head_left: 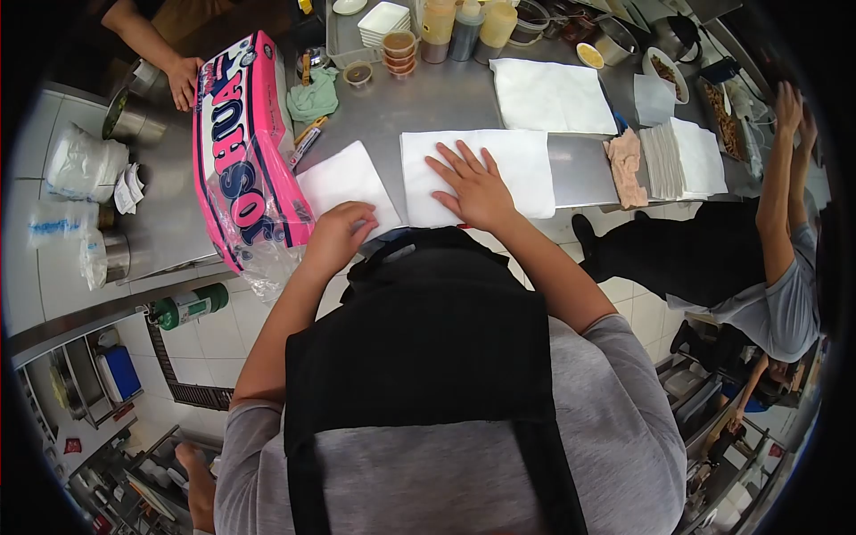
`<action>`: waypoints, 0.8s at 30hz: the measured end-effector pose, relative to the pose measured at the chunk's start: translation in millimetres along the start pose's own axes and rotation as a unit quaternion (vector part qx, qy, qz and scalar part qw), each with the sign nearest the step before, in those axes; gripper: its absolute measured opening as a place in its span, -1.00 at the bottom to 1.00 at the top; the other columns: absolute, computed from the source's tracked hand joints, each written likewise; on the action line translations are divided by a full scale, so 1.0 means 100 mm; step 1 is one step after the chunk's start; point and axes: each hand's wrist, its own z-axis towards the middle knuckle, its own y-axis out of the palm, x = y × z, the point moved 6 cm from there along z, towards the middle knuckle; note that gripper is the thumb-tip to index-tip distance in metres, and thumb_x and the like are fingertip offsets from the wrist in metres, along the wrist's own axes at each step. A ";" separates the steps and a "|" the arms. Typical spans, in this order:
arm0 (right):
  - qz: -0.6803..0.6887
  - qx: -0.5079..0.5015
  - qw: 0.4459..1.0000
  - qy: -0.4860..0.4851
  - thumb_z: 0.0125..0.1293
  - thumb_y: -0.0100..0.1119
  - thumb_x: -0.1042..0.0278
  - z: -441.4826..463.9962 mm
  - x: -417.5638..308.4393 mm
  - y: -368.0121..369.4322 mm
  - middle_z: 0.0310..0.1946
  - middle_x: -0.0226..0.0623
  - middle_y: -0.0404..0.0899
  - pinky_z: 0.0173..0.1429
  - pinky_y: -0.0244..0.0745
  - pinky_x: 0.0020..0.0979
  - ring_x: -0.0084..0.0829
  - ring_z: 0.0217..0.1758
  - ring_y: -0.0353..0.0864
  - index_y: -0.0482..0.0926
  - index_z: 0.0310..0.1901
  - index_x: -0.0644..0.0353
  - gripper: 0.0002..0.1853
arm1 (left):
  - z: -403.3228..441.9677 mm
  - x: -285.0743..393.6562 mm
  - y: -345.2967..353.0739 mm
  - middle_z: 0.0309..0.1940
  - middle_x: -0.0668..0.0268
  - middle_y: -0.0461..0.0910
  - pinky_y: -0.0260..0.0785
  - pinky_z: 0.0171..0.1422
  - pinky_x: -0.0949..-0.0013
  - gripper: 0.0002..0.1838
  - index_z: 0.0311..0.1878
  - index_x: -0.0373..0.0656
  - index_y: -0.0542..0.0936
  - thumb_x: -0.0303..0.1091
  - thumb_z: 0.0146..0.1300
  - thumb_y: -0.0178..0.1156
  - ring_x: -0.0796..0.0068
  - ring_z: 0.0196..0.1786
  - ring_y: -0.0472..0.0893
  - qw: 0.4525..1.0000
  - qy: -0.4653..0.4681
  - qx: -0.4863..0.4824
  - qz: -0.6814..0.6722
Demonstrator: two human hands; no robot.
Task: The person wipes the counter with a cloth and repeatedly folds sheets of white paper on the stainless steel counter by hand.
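Note:
My right hand [475,185] lies flat, fingers spread, on a folded white napkin [526,178] near the table's front edge. My left hand [341,234] is curled, thumb and fingers close together at the near edge of a smaller folded white napkin [346,178]. Whether its fingertips pinch the napkin edge is hard to see. Left of that napkin stands a big pink plastic pack [245,152] with large dark lettering, its near end of clear film crumpled open. A pen-like marker [306,145] lies between the pack and the smaller napkin.
A white napkin pile [551,94] lies further back, with a napkin stack [687,160] and a peach cloth [625,165] to the right. Sauce bottles [466,31], lidded cups [399,53] and a green cloth [314,95] stand behind. Another person's hand [185,82] touches the pack; a co-worker [749,259] stands right.

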 end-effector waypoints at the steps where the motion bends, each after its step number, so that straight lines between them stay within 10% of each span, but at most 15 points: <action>1: -0.003 -0.002 1.000 0.001 0.42 -0.03 -0.17 0.00 0.00 0.00 0.52 -0.50 0.12 0.58 -0.16 0.04 -0.28 0.60 0.00 0.24 0.45 -0.29 -0.39 | 0.02 0.00 -0.03 -0.04 0.18 0.64 0.47 0.11 0.25 -0.80 -0.26 -0.21 0.60 -0.46 0.07 0.41 0.11 0.01 0.62 1.000 -0.009 0.011 -0.019; 24: -0.003 0.008 1.000 -0.002 0.40 0.01 -0.14 0.00 0.00 0.00 0.52 -0.49 0.13 0.57 -0.13 0.04 -0.29 0.59 0.03 0.26 0.45 -0.29 -0.40 | 0.03 -0.01 -0.05 -0.09 0.12 0.68 0.51 0.03 0.30 -0.93 -0.25 -0.32 0.66 -0.56 0.20 0.26 0.17 -0.05 0.67 0.999 0.006 0.034 -0.019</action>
